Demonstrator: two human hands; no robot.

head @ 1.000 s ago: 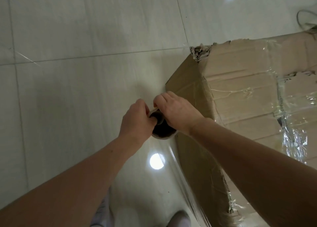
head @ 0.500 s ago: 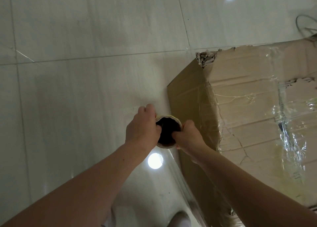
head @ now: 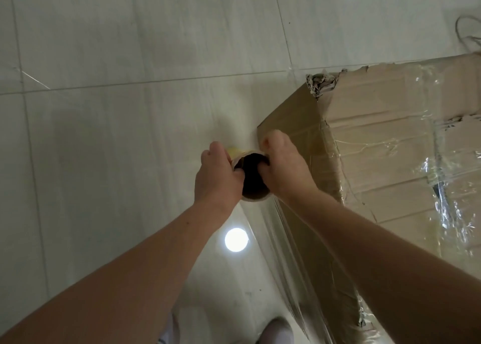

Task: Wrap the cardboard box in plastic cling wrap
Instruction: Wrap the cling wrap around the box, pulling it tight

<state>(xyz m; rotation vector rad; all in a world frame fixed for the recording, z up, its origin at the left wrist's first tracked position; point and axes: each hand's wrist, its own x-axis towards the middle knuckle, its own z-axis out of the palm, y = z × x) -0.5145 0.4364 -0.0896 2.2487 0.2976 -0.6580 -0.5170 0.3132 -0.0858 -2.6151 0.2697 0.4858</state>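
A large worn cardboard box (head: 377, 135) stands on the floor at the right, with a torn upper corner and patches of clear film on its top. I look down the dark hollow core of an upright cling wrap roll (head: 253, 176) held beside the box's left face. My left hand (head: 217, 177) grips the roll's rim from the left, thumb inside the core. My right hand (head: 283, 166) grips it from the right, fingers hooked inside. A clear sheet of film (head: 283, 255) stretches from the roll back along the box's side.
Pale tiled floor (head: 130, 135) spreads to the left and beyond the box, with ceiling-light reflections. My shoe (head: 276, 330) shows at the bottom edge. A thin cable (head: 466, 31) lies on the floor at the top right.
The roll and both hands have moved forward along the box's left face toward its far corner. My right hand shifted its hold on the rim, from the roll's near side round to its far right.
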